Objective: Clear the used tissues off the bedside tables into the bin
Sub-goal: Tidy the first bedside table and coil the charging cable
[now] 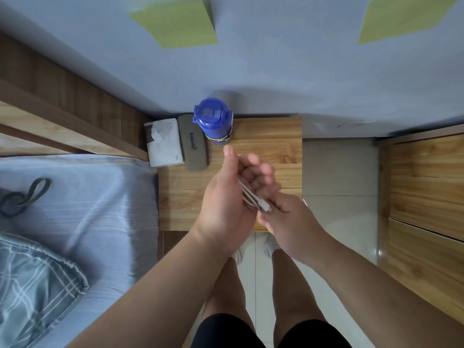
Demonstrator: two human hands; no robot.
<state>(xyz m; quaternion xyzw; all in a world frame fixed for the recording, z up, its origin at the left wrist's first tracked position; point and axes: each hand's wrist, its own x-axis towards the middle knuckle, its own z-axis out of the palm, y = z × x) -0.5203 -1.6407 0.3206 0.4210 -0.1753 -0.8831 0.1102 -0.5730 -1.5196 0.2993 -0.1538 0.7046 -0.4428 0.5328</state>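
Fingers (263, 172) of both hands are curling round a folded white cable (252, 198): my left hand (226, 197) is cupping the loops and my right hand (288, 219) is pinching the plug end. Both are hovering over the wooden counter (271, 136). A tissue pack (164, 143), grey case (193, 144) and blue bottle (213, 121) are sitting at its back-left, beside the bed (75, 197).

Both bare forearms reach forward and meet at centre frame. The left forearm (150, 285) enters from 7 o'clock and the right forearm (376, 272) from 4 o'clock. The left hand (226, 199) shows its back, thumb pointing to 12 o'clock, with blurred fingers (261, 172) curled round a looped white cable (251, 197). The right hand (291, 219) lies just at its 4 o'clock, touching it, with fingertips closed on the cable's plug end.
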